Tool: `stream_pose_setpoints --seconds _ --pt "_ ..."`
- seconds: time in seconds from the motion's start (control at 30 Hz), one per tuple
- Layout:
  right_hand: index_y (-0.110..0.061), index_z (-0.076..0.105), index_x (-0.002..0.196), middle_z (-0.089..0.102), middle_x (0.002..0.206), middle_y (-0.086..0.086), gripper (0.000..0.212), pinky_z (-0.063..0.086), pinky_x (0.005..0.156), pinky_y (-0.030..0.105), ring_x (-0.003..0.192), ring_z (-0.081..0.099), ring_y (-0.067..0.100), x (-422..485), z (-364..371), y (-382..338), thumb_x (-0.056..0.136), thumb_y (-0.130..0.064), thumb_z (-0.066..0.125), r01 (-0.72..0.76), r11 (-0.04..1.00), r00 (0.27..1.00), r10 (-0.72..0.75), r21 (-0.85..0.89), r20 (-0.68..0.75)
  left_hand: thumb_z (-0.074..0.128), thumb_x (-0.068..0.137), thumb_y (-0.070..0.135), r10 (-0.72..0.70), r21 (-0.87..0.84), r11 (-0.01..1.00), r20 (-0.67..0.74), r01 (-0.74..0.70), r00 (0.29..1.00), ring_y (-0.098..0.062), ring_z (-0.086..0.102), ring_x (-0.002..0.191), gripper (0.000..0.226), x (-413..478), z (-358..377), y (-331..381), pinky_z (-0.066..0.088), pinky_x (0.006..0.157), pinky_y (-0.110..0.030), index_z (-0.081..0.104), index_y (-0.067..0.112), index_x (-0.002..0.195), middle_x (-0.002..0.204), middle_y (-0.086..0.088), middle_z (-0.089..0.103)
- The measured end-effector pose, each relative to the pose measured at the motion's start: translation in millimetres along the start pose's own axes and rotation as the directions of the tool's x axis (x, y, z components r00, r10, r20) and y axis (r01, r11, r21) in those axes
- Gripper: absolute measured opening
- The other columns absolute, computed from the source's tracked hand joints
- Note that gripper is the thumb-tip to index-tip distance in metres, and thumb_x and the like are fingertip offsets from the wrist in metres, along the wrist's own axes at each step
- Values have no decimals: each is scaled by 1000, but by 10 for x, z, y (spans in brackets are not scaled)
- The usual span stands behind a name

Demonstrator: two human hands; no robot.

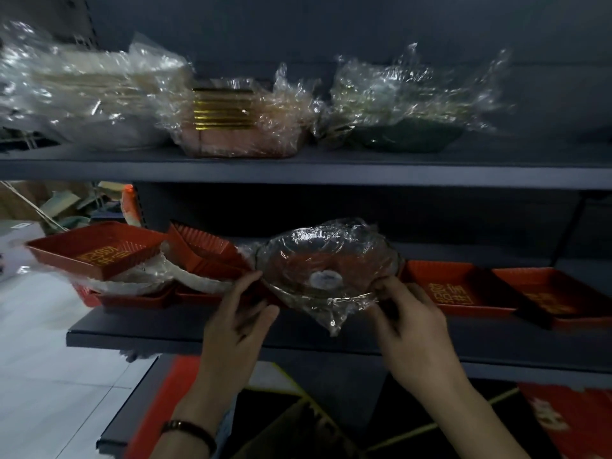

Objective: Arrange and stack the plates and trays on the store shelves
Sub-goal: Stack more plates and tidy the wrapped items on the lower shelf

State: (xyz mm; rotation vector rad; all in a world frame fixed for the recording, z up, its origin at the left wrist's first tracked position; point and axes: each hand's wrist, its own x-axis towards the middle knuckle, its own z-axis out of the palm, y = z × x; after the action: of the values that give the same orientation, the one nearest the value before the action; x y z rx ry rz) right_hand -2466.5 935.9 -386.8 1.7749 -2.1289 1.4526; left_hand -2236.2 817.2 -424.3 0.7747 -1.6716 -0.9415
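Plate (326, 260) between left grip (238, 313) and right grip (410, 313): clear, under glossy wrap, with a white round sticker (326, 279). Left trays (96, 251) and right trays (463, 286): red, gold lettering. Shelf (198, 336): dark grey. Above the grips: pink stack (231, 127) with gold stripes, green stack (407, 137).

Both your bare forearms reach up and forward from the bottom of the view, with the hands level and apart. Your left hand (238, 313), a dark band (188, 429) on its wrist, holds the left edge of the wrapped plate (324, 260) between raised thumb and loosely spread fingers. Your right hand (409, 314) pinches the right edge with curled fingers.
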Motion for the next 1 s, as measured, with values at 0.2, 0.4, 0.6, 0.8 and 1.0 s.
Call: stream_pose_setpoints --seconds 0.2,0.4,0.6,0.8,1.0 --pt "-53 54 105 58 107 -17 25 40 81 4 101 53 -7 -300 -416 -324 98 -32 64 48 999 999 -48 -9 -6 73 94 33 235 108 968 -54 -228 971 -21 75 108 36 -303 68 462 63 88 -35 65 30 128 124 0 71" --pt "-56 60 112 62 111 -20 29 44 87 8 109 61 0 -550 -919 -619 97 -32 65 148 988 982 -143 38 -125 79 86 49 337 96 941 -261 -324 904 -20 78 92 27 -717 99 1117 64 77 -37 74 38 110 108 2 77" --pt "-46 63 116 71 107 -18 25 53 81 29 99 67 4 -676 -1370 -914 94 -53 53 153 986 966 -134 69 -223 84 79 45 389 90 921 -292 -379 874 -7 78 78 29 -836 106 1921 64 68 -26 78 40 107 92 18 79" --pt "-41 65 112 70 95 -12 15 53 72 33 87 67 10 -641 -1834 -1181 98 -36 64 172 983 937 -145 60 -317 86 80 36 446 13 890 -241 -456 862 -11 80 86 28 -662 105 2515 66 68 -27 79 33 106 99 17 79" --pt "-39 67 109 53 115 -3 16 50 76 5 95 61 -6 -122 -2224 -1424 98 -28 69 231 971 885 -182 66 -429 86 86 27 488 -68 865 -114 -497 865 -8 77 95 22 -18 198 2996 61 79 -16 78 25 106 97 9 79"
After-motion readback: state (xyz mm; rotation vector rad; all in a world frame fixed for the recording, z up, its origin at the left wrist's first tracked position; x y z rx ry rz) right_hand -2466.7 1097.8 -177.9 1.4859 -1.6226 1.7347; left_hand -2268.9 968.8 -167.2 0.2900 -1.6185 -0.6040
